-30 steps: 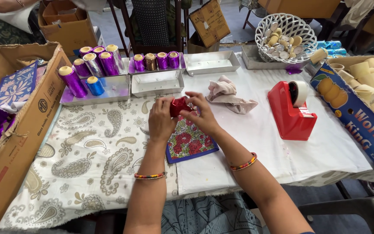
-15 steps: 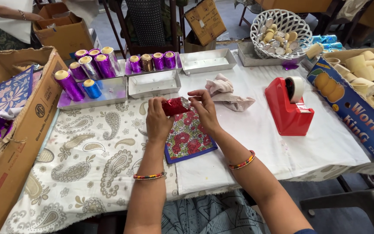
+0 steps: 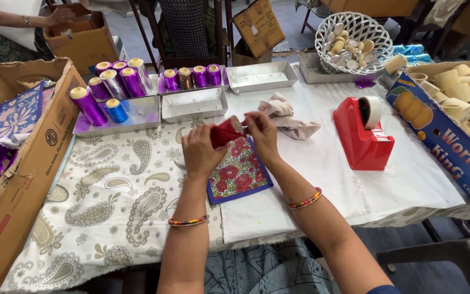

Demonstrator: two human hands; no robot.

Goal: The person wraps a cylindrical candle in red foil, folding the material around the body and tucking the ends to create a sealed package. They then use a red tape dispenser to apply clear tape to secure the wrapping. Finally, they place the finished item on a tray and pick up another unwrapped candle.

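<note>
Both hands have lifted the small red roll [image 3: 226, 132] a little higher above the flowered cloth square [image 3: 240, 173] near the middle of the table [image 3: 322, 179]. The left hand [image 3: 199, 154] is wrapped around its lower end, while the right hand [image 3: 261, 133] now pinches its pale upper tip (fingers closed together). The red tape holder [image 3: 361, 135] stands untouched toward the table's right edge, so the work seems still at the roll's tip.

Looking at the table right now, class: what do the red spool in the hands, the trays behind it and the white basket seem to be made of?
Red spool, gripped by left hand and right hand: probably wound thread, matte and fibrous. Trays: likely thin metal, dull silver with soft reflections. White basket: openwork lattice, smooth glossy white, perhaps plastic or ceramic; unclear.
</note>
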